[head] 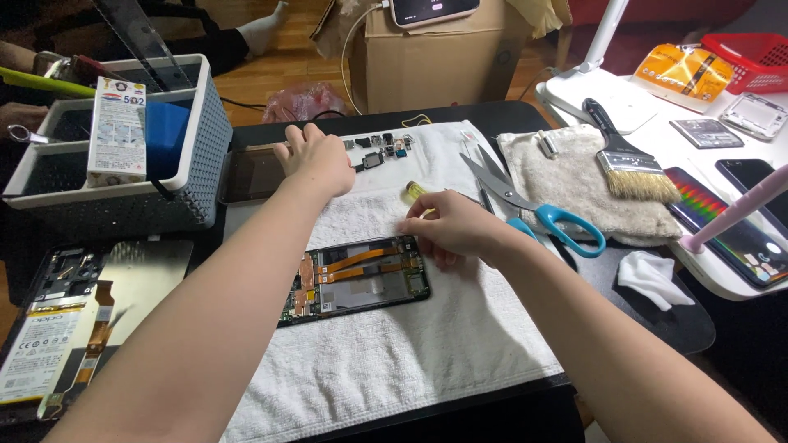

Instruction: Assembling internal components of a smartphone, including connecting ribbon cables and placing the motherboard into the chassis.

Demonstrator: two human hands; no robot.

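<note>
Opened phone frame, orange flex cables showing, lies on white towel at centre of black table. Right hand rests at frame's top-right corner, fingers curled under; a yellow-handled screwdriver pokes out just behind the knuckles, but can't tell if the hand actually grips it. Left hand is stretched fwd, fingers loosely spread, palm down on a dark phone screen panel at towel's far-left edge, not closed on anything. Small removed parts sit in a cluster on the towel just right of that hand. Grey woven basket at left holds a white tray, a white glue box standing upright & a blue block beside it. Blue-handled scissors lie right of the right hand; paintbrush on a beige cloth beyond. Red basket at far right, contents not visible.
</note>
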